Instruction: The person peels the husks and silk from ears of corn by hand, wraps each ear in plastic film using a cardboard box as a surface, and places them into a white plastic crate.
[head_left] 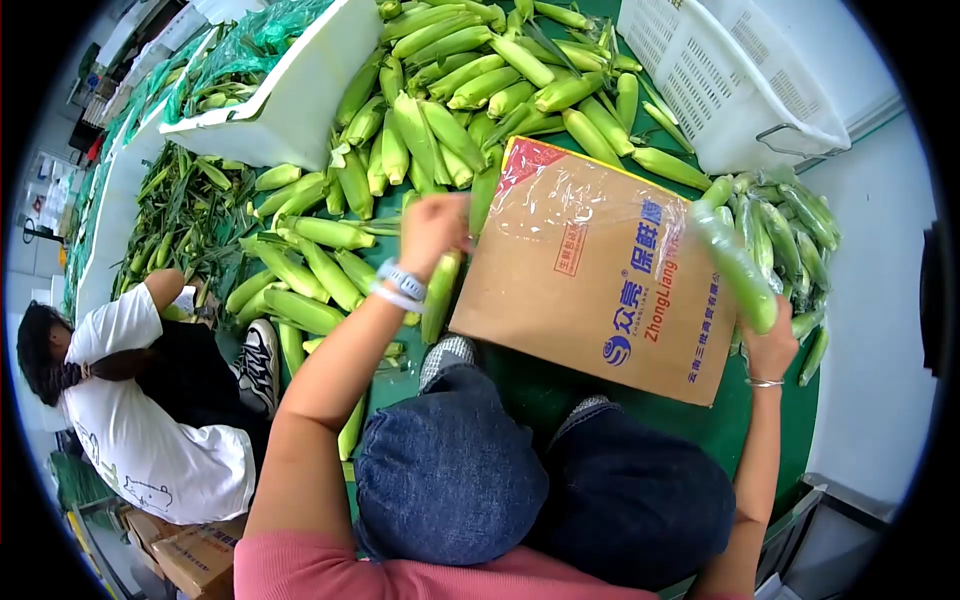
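Observation:
My right hand (770,345) is closed round the lower end of a green corn ear (738,270) wrapped in clear plastic, held tilted past the right edge of a cardboard box (590,280). My left hand (435,235) hovers by the box's left edge, its fingers smeared by motion, so I cannot make out what they grip. Just below that hand an unwrapped corn ear (441,297) touches the box's side. Clear plastic film lies over the top of the box, which bears blue and red print. Wrapped corn ears (790,225) are piled beyond my right hand.
A big heap of corn in husks (460,70) covers the far and left parts of the green surface. White crates (720,80) stand at the back right and at the left (285,95). Another person (150,400) sits at the left near loose husks (190,210).

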